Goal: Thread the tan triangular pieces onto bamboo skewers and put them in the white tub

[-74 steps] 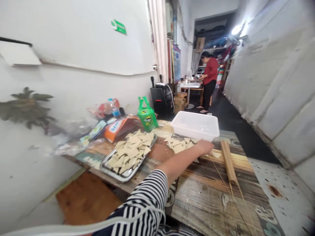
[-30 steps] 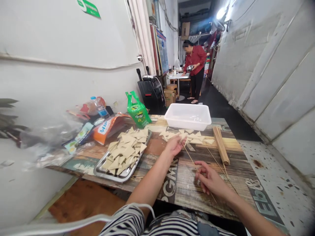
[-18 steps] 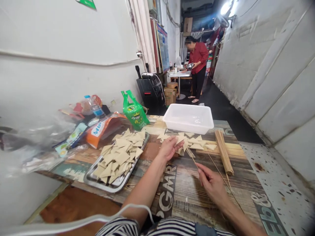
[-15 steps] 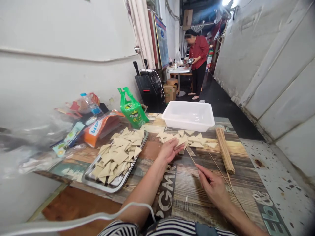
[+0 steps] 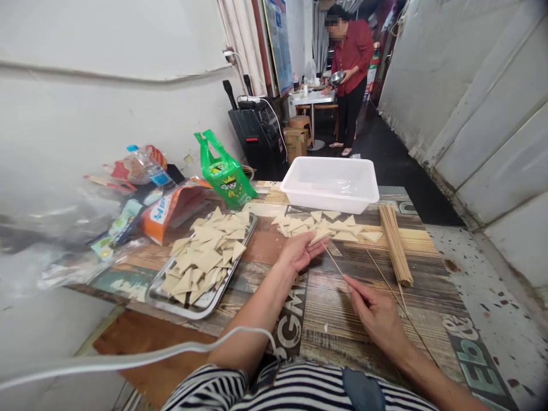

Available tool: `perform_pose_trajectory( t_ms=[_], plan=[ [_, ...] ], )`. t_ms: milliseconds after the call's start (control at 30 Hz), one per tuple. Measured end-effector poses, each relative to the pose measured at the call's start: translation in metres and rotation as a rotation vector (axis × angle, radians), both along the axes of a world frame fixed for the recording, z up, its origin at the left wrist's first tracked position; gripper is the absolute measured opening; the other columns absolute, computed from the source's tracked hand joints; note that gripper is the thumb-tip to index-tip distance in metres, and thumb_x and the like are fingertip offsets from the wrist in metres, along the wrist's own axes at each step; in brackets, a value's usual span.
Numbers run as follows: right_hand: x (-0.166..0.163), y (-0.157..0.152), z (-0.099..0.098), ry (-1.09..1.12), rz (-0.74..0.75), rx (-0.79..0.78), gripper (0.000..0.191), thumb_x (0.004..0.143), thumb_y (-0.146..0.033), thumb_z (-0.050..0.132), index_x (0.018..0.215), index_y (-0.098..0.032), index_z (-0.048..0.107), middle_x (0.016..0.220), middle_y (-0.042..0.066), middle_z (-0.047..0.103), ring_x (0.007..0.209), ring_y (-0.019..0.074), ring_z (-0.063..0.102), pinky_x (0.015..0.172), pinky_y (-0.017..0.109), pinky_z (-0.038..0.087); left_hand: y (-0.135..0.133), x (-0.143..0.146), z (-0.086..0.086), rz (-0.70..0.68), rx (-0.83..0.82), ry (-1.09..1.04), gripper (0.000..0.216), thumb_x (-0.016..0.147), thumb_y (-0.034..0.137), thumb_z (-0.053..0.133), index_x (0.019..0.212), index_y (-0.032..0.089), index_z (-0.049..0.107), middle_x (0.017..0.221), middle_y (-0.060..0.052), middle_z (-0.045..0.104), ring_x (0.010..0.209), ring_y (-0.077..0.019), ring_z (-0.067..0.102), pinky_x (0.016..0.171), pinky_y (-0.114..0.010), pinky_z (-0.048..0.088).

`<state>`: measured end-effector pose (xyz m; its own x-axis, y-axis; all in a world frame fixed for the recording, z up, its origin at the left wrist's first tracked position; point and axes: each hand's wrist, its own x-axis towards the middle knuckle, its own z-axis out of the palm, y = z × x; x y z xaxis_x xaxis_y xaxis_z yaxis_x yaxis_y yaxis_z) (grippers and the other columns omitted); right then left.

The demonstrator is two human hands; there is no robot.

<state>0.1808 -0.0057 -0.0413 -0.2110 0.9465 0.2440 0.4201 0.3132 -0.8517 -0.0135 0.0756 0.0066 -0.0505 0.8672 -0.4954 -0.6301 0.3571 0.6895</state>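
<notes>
My left hand (image 5: 299, 251) is closed on a beige triangular slice (image 5: 320, 235) that looks like dried tofu, held over a spread of similar triangles (image 5: 345, 227). My right hand (image 5: 379, 314) pinches a thin wooden skewer (image 5: 334, 260). The skewer's far tip is at the slice's near edge; whether it has entered cannot be made out. To the left, more triangles (image 5: 209, 254) are heaped on a metal tray (image 5: 182, 310). A bundle of skewers (image 5: 396, 245) lies beyond my right hand, with loose skewers (image 5: 385, 279) beside it.
A white plastic tub (image 5: 329, 197) stands at the table's far edge. Left of it are a green bag (image 5: 229, 182), an orange packet (image 5: 165, 214) and clear plastic wrapping. A white cable (image 5: 171, 351) crosses in front of me. Farther back, a person in red (image 5: 353, 57) holds a metal bowl (image 5: 337, 78).
My view has shifted slightly, so the tub and background sit higher in the picture. Both hands keep nearly the same pose, with the skewer tip still by the slice.
</notes>
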Motion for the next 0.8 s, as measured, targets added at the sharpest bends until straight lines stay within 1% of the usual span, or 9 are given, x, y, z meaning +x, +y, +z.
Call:
perform_pose_trajectory(
  t_ms=[133,267,400,533,633,733,800],
  plan=[
    [-0.0005,0.0007,0.0023,0.015,-0.015,0.035,0.037,0.086,-0.036,0.049,0.107,-0.014,0.069,0.092,0.008,0.073,0.067,0.0183,0.069,0.061,0.027,0.055,-0.0004,-0.0003,0.0008,0.006,-0.007,-0.007,0.008,0.085,0.008,0.052,0.092,0.005,0.057,0.094,-0.018,0.070,0.082,-0.0217,0.070,0.079,-0.034,0.057],
    [-0.0009,0.0003,0.0049,0.013,-0.011,0.017,0.040,0.085,-0.037,0.049,0.107,-0.011,0.069,0.082,0.009,0.074,0.058,0.0178,0.067,0.056,0.027,0.054,-0.0005,0.0007,0.0006,0.007,0.002,0.008,0.009,0.085,0.007,0.053,0.093,0.006,0.058,0.096,-0.018,0.069,0.083,-0.0222,0.070,0.080,-0.035,0.056],
    [-0.0010,0.0003,0.0045,0.041,-0.004,-0.015,0.042,0.085,-0.038,0.048,0.108,-0.010,0.069,0.078,0.010,0.074,0.059,0.0187,0.067,0.056,0.028,0.053,-0.0009,0.0024,0.0008,-0.004,0.005,0.031,0.009,0.085,0.008,0.053,0.092,0.005,0.059,0.095,-0.018,0.070,0.081,-0.0214,0.070,0.079,-0.035,0.056],
    [-0.0011,0.0010,0.0020,0.055,-0.002,-0.055,0.041,0.085,-0.039,0.048,0.109,-0.015,0.069,0.075,0.008,0.073,0.061,0.0194,0.066,0.054,0.028,0.052,-0.0014,0.0036,0.0010,-0.017,0.028,0.038,0.009,0.085,0.008,0.053,0.090,0.006,0.060,0.092,-0.016,0.070,0.076,-0.0196,0.070,0.077,-0.033,0.057],
    [-0.0011,0.0009,0.0011,0.057,-0.008,-0.073,0.041,0.084,-0.040,0.048,0.109,-0.016,0.070,0.074,0.007,0.073,0.061,0.0201,0.066,0.053,0.028,0.051,-0.0017,0.0038,0.0009,-0.020,0.042,0.045,0.008,0.085,0.008,0.054,0.089,0.006,0.060,0.090,-0.015,0.070,0.077,-0.0203,0.070,0.074,-0.033,0.057],
    [-0.0008,0.0006,0.0015,0.056,-0.014,-0.079,0.043,0.084,-0.041,0.048,0.108,-0.014,0.070,0.074,0.009,0.073,0.063,0.0207,0.067,0.055,0.029,0.052,-0.0021,0.0038,0.0010,-0.026,0.050,0.047,0.007,0.085,0.008,0.054,0.088,0.007,0.060,0.087,-0.014,0.070,0.075,-0.0202,0.070,0.071,-0.032,0.057],
    [-0.0003,0.0005,0.0019,0.055,-0.009,-0.083,0.042,0.084,-0.042,0.048,0.108,-0.015,0.070,0.076,0.008,0.074,0.066,0.0212,0.068,0.058,0.030,0.053,-0.0026,0.0041,0.0012,-0.024,0.044,0.047,0.007,0.085,0.008,0.054,0.087,0.007,0.060,0.085,-0.013,0.070,0.073,-0.0199,0.070,0.070,-0.032,0.058]
  ],
)
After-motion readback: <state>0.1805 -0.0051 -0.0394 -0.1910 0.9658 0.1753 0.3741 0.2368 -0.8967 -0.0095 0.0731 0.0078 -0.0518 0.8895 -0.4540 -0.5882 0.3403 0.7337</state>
